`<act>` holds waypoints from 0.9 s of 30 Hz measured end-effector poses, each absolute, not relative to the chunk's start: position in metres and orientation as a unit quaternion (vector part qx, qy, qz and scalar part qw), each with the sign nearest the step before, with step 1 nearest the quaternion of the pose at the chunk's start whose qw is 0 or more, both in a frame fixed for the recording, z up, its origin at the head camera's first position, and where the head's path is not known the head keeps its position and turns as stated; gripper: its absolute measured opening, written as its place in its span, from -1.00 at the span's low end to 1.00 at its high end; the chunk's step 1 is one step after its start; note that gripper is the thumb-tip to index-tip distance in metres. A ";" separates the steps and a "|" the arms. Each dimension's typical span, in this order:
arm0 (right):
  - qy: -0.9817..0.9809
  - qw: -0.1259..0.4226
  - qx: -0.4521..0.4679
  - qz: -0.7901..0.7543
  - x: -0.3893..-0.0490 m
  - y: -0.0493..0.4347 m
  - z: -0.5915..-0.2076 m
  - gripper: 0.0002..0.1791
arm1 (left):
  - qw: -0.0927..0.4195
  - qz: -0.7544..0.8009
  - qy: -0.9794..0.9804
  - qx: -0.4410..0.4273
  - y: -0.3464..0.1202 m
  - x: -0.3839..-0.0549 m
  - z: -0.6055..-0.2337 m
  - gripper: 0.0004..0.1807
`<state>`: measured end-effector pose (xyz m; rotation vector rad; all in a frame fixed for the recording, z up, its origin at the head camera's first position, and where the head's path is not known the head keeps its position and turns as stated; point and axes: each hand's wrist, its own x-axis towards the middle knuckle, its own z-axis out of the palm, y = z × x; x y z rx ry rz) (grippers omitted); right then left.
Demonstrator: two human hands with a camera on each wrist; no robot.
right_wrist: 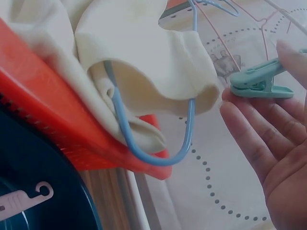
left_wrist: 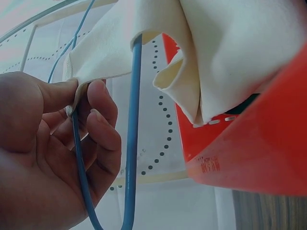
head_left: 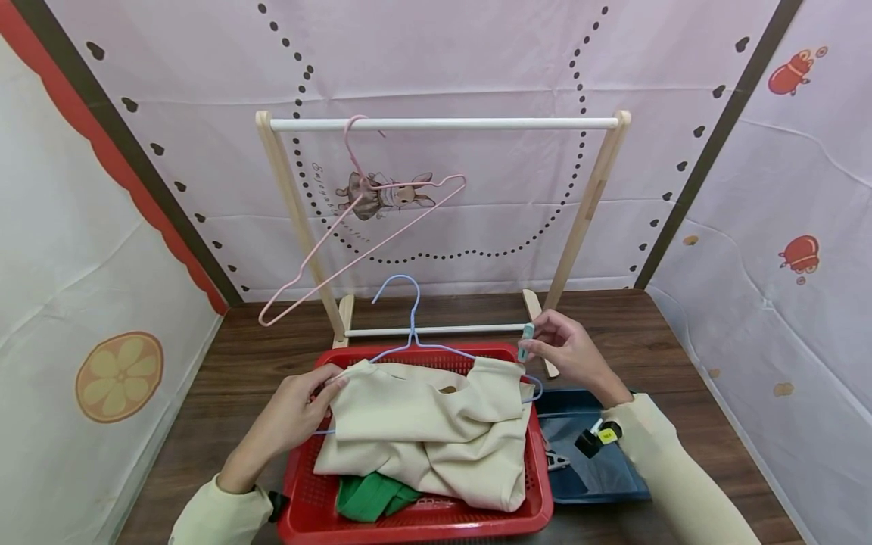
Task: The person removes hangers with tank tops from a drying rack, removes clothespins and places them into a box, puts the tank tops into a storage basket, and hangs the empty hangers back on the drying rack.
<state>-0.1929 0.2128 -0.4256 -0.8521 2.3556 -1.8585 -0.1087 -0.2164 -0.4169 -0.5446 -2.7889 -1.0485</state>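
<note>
A cream sleeveless garment (head_left: 409, 405) hangs over a blue hanger (head_left: 414, 310), both lying across a red basket (head_left: 541, 484). My left hand (head_left: 289, 412) pinches the garment's left shoulder edge; in the left wrist view the hanger's rounded end (left_wrist: 129, 191) runs past the fingers. Between thumb and fingers of my right hand (head_left: 572, 354) is a teal clothespin (right_wrist: 249, 81), held just beside the garment's right shoulder. The clothespin's jaws look closed and stand apart from the cloth. From under that shoulder the hanger's other blue end (right_wrist: 168, 158) sticks out.
Behind the basket stands a wooden rack with a white top rod (head_left: 443, 123), where a pink hanger (head_left: 300, 280) hangs at the left. Green cloth (head_left: 375, 496) lies in the basket. At the right, a dark blue tray (head_left: 599, 484) holds a pale pink clip (right_wrist: 24, 201).
</note>
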 end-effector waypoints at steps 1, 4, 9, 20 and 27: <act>0.756 0.011 -0.272 -0.595 -0.193 0.214 -0.426 -0.81 | 0.056 -0.346 -0.919 -0.180 -0.216 -0.109 -0.417 -0.88; 0.756 0.010 -0.271 -0.596 -0.192 0.216 -0.427 -0.80 | 0.059 -0.346 -0.919 -0.181 -0.216 -0.109 -0.416 -0.88; 0.755 0.011 -0.270 -0.597 -0.192 0.219 -0.430 -0.81 | 0.064 -0.345 -0.918 -0.183 -0.216 -0.109 -0.416 -0.87; 0.765 0.024 -0.257 -0.590 -0.191 0.227 -0.435 -0.77 | 0.064 -0.345 -0.919 -0.181 -0.216 -0.108 -0.415 -0.86; 0.786 0.043 -0.238 -0.569 -0.187 0.233 -0.439 -0.74 | 0.069 -0.344 -0.918 -0.183 -0.215 -0.106 -0.414 -0.86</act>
